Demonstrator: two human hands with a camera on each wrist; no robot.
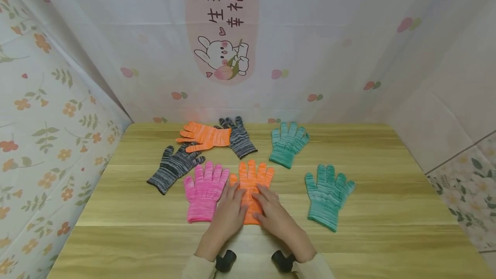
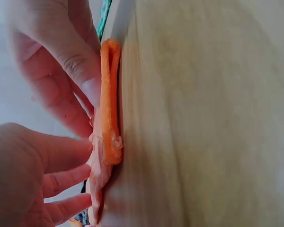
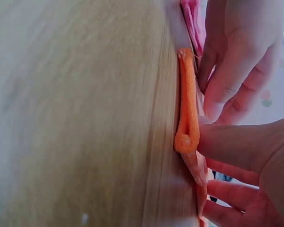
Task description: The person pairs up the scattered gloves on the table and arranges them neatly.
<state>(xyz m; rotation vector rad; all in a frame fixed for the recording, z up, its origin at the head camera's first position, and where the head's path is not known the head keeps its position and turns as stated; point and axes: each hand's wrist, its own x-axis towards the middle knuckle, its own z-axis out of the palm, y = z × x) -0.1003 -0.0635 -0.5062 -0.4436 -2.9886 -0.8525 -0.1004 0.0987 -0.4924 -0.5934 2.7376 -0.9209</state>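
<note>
An orange knitted glove (image 1: 252, 180) lies flat on the table with its fingers pointing away from me. My left hand (image 1: 229, 212) rests on its left side, fingertips pressing the knit. From the right, my right hand (image 1: 276, 213) touches the same glove with spread fingers. In the left wrist view the glove's cuff (image 2: 111, 109) appears edge-on, low on the wood, with fingertips of both hands against its upper face. A pink glove (image 1: 205, 190) lies just left of my left hand, partly overlapped by it.
Toward the back left, another orange glove (image 1: 207, 136) overlaps two dark grey striped gloves, one nearer (image 1: 174, 167) and one behind (image 1: 241, 139). Teal gloves lie at the back (image 1: 288, 143) and at the right (image 1: 329, 197). A printed curtain (image 1: 310, 46) hangs behind the wooden table (image 1: 387, 210).
</note>
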